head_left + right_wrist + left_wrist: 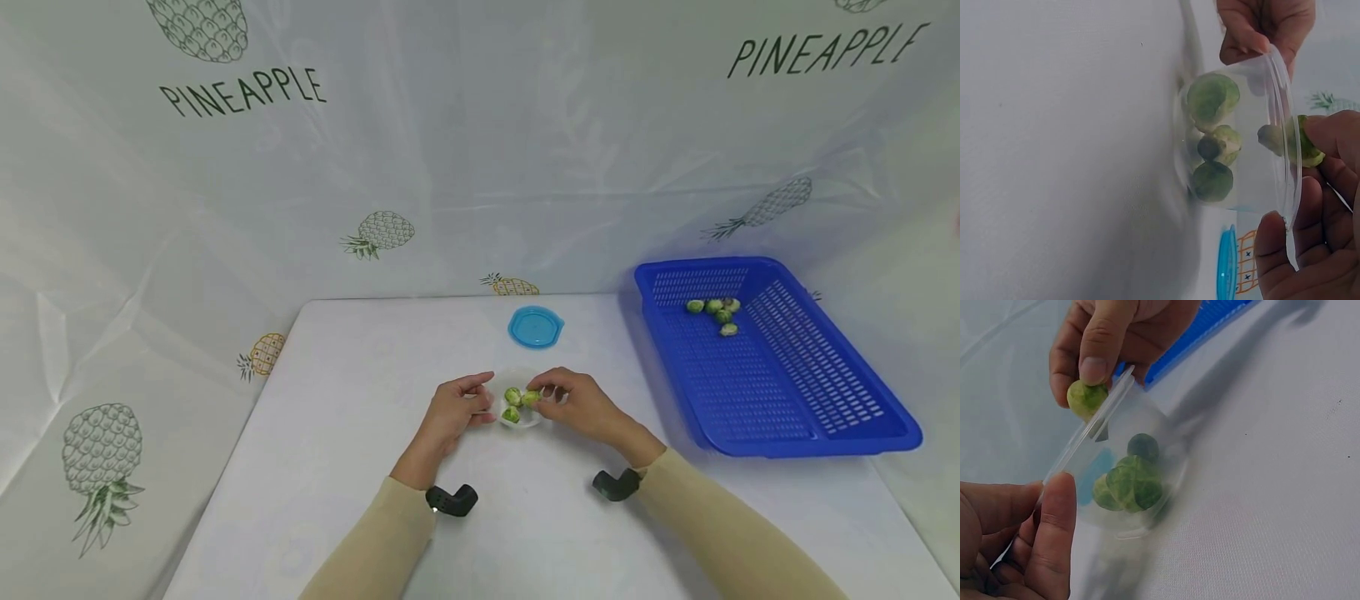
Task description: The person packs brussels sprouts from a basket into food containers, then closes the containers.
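A clear plastic container (pixel 527 422) stands on the table with several green Brussels sprouts (pixel 1213 100) on its bottom, seen through the wall. My left hand (pixel 448 412) pinches its rim between thumb and finger, as the left wrist view shows. Over the opposite side of the mouth, my right hand (pixel 583 407) holds one more Brussels sprout (pixel 1085 399) between thumb and fingertips. In the right wrist view this sprout (pixel 1310 150) overlaps the rim, its stem end pointing into the container. Fingers of the right hand are close by the rim.
A blue lid (pixel 536 327) lies on the white table behind the container. To the right, a large blue plastic basket (pixel 765 417) has several Brussels sprouts (pixel 722 317) near its far end. A pineapple-print sheet (pixel 480 150) hangs behind the table.
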A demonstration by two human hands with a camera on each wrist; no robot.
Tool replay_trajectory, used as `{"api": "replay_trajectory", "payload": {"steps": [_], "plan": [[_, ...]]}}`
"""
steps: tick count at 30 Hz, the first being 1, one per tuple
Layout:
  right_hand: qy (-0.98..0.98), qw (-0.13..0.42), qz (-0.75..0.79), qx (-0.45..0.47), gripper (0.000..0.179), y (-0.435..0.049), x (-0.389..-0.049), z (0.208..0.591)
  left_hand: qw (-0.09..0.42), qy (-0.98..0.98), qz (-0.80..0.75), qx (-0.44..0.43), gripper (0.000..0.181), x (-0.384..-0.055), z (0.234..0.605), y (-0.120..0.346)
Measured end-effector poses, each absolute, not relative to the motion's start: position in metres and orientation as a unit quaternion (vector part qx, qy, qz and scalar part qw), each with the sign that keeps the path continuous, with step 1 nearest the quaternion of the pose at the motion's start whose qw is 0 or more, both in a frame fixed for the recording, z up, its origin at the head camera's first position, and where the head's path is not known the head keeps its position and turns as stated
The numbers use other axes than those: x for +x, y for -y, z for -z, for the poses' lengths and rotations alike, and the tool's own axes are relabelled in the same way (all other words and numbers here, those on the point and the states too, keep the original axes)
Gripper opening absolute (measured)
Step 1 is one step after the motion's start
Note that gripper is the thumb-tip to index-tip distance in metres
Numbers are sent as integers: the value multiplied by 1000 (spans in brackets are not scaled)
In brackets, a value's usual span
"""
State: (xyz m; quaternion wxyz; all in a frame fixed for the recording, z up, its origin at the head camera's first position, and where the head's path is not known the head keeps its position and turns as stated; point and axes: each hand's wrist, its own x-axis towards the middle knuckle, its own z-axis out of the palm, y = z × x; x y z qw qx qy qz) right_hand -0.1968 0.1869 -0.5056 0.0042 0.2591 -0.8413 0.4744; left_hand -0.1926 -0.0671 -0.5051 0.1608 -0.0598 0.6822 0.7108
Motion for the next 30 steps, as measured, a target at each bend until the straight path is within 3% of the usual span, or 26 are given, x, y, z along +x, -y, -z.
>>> {"api": "replay_trajectory", "payload": {"steps": [30], "plan": [[840, -23, -476, 260, 32, -185, -197, 504, 162, -673, -719, -64, 45, -192, 508, 67]]}}
